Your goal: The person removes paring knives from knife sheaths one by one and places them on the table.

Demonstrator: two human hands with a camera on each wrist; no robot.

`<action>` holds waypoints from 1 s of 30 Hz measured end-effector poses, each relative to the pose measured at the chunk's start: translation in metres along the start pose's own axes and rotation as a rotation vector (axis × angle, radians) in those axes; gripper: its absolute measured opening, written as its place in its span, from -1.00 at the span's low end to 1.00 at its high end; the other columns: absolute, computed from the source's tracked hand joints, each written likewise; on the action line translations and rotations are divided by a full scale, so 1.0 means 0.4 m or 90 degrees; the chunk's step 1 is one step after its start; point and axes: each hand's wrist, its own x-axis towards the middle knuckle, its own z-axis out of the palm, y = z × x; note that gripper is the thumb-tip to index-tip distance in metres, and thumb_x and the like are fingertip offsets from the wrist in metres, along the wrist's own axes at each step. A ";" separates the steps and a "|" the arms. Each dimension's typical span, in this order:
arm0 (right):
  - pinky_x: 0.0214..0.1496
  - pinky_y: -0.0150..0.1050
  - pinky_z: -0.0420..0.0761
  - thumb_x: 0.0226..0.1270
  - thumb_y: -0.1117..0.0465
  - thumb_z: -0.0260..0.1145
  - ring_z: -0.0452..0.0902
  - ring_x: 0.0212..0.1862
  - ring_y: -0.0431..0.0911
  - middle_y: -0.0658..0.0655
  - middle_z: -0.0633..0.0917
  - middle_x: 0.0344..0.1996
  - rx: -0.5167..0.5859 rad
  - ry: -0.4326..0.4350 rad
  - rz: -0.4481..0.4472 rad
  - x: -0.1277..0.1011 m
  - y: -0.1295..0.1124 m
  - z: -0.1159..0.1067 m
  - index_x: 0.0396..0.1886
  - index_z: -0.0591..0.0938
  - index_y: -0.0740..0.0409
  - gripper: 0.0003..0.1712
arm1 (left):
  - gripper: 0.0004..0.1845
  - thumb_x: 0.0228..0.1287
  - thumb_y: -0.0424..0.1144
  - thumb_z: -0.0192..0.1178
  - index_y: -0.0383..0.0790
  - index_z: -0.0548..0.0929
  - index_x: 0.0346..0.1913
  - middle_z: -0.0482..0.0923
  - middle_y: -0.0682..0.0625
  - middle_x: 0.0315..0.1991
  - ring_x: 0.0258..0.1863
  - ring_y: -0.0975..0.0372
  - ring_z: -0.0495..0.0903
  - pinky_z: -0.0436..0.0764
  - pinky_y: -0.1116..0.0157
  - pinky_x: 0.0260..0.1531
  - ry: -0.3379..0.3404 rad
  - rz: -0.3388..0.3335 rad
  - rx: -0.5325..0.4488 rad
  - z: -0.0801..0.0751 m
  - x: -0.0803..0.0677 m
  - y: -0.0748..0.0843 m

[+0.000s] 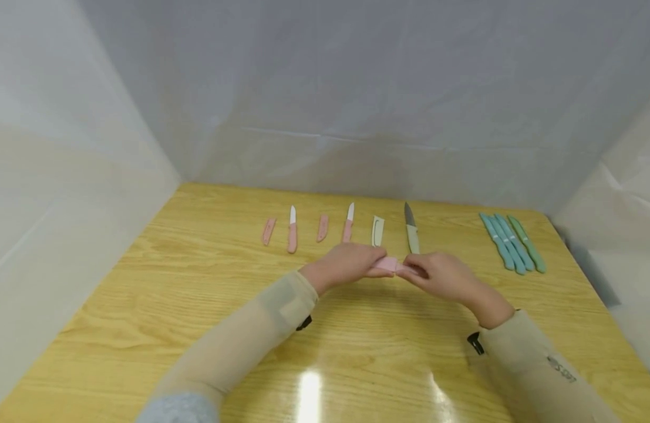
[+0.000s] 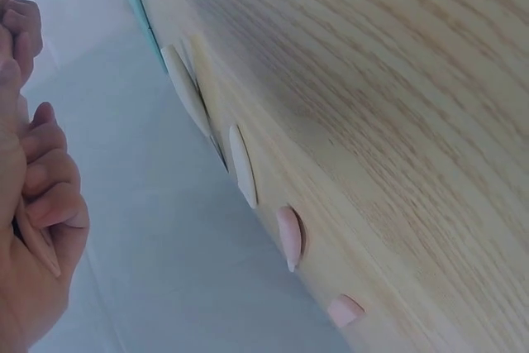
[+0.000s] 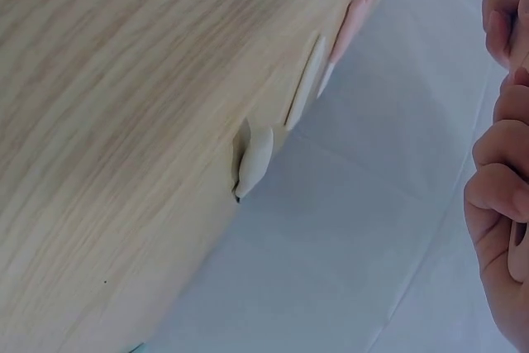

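Beige sleeves lead up the head view to the left hand [image 1: 348,262] and right hand [image 1: 441,274], which meet above the wooden table [image 1: 171,294], each pinching an end of a pink sheathed knife [image 1: 390,265]; beyond lie pink knives and sheaths, a grey-bladed knife [image 1: 411,228] and teal knives [image 1: 507,242]. Left wrist view: curled fingers [image 2: 50,196], knife hidden. Right wrist view: clenched fingers [image 3: 500,196], likewise.

Open wooden desk [image 1: 145,305] lies before the sleeves; a row of pink and cream knives and sheaths [image 1: 292,230] and teal sheathed knives [image 1: 509,242] obstructs the far edge.
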 end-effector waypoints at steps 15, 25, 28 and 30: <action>-0.53 -0.38 0.18 0.42 0.06 0.22 0.08 -0.67 -0.31 -0.13 0.26 -0.75 -0.019 0.008 0.012 0.004 0.004 -0.010 -0.43 0.55 0.03 -0.77 | -0.67 0.44 0.08 0.02 -0.13 0.51 -0.22 0.51 0.08 -0.45 -0.51 0.32 0.43 0.43 0.43 -0.51 0.017 -0.015 0.024 -0.004 0.005 0.002; -0.54 -0.38 0.18 0.44 0.03 0.19 0.08 -0.68 -0.32 -0.14 0.27 -0.76 -0.009 0.000 0.011 0.006 0.005 -0.006 -0.42 0.57 0.02 -0.76 | -0.67 0.43 0.08 0.04 -0.14 0.52 -0.23 0.54 0.06 -0.45 -0.52 0.31 0.43 0.42 0.43 -0.53 0.016 -0.024 0.020 -0.002 -0.001 0.000; -0.54 -0.38 0.17 0.44 0.03 0.20 0.07 -0.69 -0.31 -0.13 0.25 -0.76 -0.009 0.000 0.009 0.007 0.005 -0.007 -0.44 0.55 0.01 -0.75 | -0.67 0.42 0.08 0.04 -0.14 0.53 -0.23 0.56 0.06 -0.43 -0.51 0.31 0.45 0.45 0.42 -0.51 0.019 -0.023 0.021 0.000 -0.001 -0.002; -0.54 -0.39 0.17 0.44 0.04 0.20 0.07 -0.69 -0.32 -0.13 0.25 -0.76 -0.009 -0.001 0.009 0.007 0.005 -0.007 -0.45 0.54 0.01 -0.75 | -0.67 0.42 0.09 0.03 -0.14 0.53 -0.22 0.57 0.06 -0.43 -0.51 0.31 0.45 0.45 0.42 -0.50 0.020 -0.021 0.023 0.001 -0.001 -0.003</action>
